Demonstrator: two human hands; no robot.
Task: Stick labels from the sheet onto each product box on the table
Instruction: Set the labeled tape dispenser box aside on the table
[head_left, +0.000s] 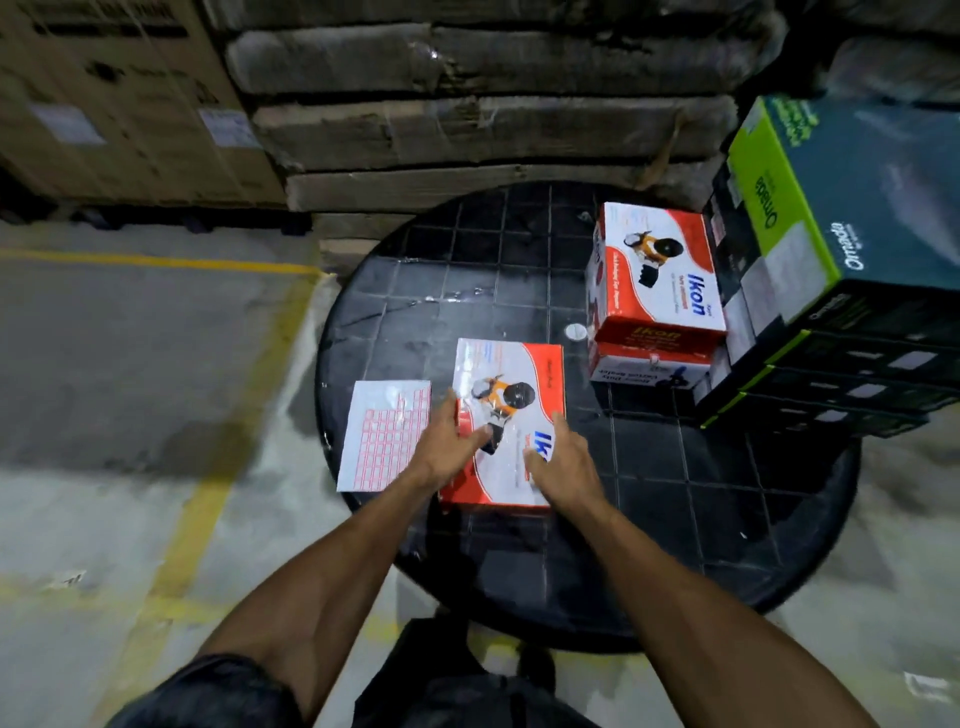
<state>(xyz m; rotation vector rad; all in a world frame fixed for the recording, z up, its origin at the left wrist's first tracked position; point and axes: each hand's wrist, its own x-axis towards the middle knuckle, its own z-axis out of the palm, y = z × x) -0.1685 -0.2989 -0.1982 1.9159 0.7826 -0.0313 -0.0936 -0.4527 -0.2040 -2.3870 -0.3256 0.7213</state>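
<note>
Ikon box (511, 415) lying flat on round black worktop (675, 493), label sheet (382, 436) touching its left side. Left hand (449, 441) and right hand (563, 467) resting on box, fingers released. Second Ikon box (657, 275) stacked beside green Omada cartons (841, 208).

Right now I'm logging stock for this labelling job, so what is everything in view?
Round black gridded table: one, centre.
Red-and-white Ikon product boxes: one flat near edge; two stacked far right.
White label sheet with red-outlined labels: one, left of the flat box.
Green-and-dark Omada boxes: a stack, table's right edge; count unclear.
Brown cartons: stacked behind.
Yellow floor lines: left.
Hands: left hand and right hand, on the flat box.
</note>
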